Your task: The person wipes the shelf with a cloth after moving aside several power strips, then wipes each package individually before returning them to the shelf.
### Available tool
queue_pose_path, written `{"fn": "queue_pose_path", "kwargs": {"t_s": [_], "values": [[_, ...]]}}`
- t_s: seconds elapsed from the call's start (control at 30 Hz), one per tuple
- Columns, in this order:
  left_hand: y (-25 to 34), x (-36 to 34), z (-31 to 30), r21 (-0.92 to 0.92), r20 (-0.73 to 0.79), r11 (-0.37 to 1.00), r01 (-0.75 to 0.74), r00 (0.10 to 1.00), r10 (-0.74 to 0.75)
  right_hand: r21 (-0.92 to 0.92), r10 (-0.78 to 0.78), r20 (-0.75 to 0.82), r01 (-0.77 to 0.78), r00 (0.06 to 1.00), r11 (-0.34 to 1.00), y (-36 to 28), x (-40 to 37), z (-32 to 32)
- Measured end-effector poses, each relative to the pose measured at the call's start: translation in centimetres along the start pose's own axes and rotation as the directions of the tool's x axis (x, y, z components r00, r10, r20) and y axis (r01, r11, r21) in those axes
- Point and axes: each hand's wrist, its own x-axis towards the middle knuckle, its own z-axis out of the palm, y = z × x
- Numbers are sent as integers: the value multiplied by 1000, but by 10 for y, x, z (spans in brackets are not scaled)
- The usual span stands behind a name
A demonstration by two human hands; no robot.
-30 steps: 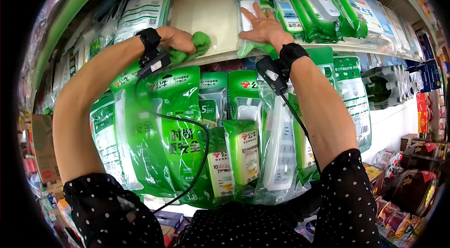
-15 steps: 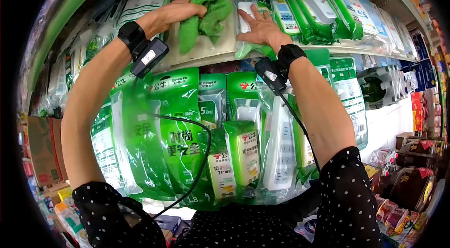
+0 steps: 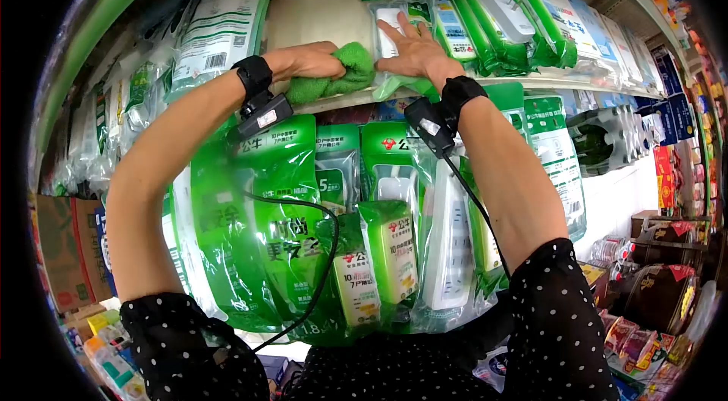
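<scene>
My left hand (image 3: 315, 61) is closed on a green cloth (image 3: 337, 79), bunched on the front part of the upper shelf board (image 3: 315, 10). Just right of it, my right hand (image 3: 413, 51) lies with its fingers spread on a packaged white power strip (image 3: 389, 20) under a green header card. Bare shelf surface shows behind the cloth. Each wrist wears a black band with a small device and a cable.
Green packs (image 3: 280, 249) and a bagged white power strip (image 3: 449, 249) hang or stand in front of my body below the shelf. More green packages (image 3: 523, 18) fill the shelf's right side, plastic-wrapped packs (image 3: 227, 26) its left. A cardboard box (image 3: 68, 249) stands lower left.
My left hand has brought the cloth down and toward the shelf's front edge, bunching it up. My right hand remains spread on the package.
</scene>
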Motion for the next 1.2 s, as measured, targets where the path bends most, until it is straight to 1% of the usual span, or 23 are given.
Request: {"fn": "queue_pose_path", "kwargs": {"t_s": [0.03,0.07,0.17,0.2,0.23,0.3,0.4,0.5,0.53,0.57,0.63,0.67,0.7,0.77,0.8,0.9,0.93,0.97,1.03,1.07,1.1,1.13,1.2], "values": [[0,2,-1,-98,39,991,89,996,-85,-14,8,12,-8,1000,1000,-2,0,-2],[-2,2,-6,-181,102,976,120,989,-102,-29,13,18,-13,1000,999,-3,-1,-3],[16,-18,-20,-340,87,938,71,995,-44,-37,-17,6,17,1000,999,2,2,0],[26,-27,-32,-509,222,859,48,972,77,-50,-20,-29,18,999,999,5,4,6],[40,-39,-44,-606,316,783,138,945,79,-64,-28,-65,24,997,998,6,7,11],[42,-36,-55,-585,-1,806,-93,993,114,-58,11,15,-10,1000,998,2,5,2],[43,-45,-62,-488,-57,867,-101,995,84,-65,-12,1,12,1000,998,1,5,1],[41,-55,-46,-579,21,815,-31,998,53,-51,-1,-13,0,1000,999,0,4,3],[40,-57,-44,-523,103,852,13,993,48,-81,-51,-43,47,998,996,9,14,14],[39,-59,-38,-516,75,854,-67,990,122,-114,-106,-71,97,992,989,24,34,33],[41,-62,-29,-492,15,841,-227,963,269,-114,-109,-63,102,992,988,16,27,24],[49,-59,-35,-233,-100,954,-188,981,169,-81,-57,-27,55,998,995,10,16,14],[45,-50,-39,-237,-222,950,-202,964,150,-50,-5,11,6,1000,999,1,5,3],[32,-27,-42,-238,-458,941,-240,882,109,-82,-38,-4,37,999,996,3,8,4],[29,-24,-43,-216,-474,936,-277,868,148,-96,-51,-9,50,999,994,3,7,4],[21,-10,-21,34,-425,934,-356,841,336,-60,-29,9,30,1000,998,1,5,2],[27,-15,-14,79,-294,967,-241,922,253,-70,-24,6,24,1000,997,1,6,3],[7,5,2,146,-278,917,-370,875,397,-82,-17,3,17,1000,997,0,8,4],[22,-7,13,354,-214,885,-303,895,392,-78,-2,7,2,1000,997,-1,2,-1],[25,-7,10,156,-149,964,-216,959,239,-59,2,16,-1,1000,998,-2,-1,-2],[26,-6,5,-37,-55,995,-94,994,92,-38,2,22,-2,1000,999,-2,-2,-3],[28,-6,-2,-215,59,975,48,998,-37,-59,-1,19,2,1000,998,-3,2,1],[32,-13,-21,-547,133,834,67,991,8,-104,7,2,-7,1000,995,1,10,6]]}}
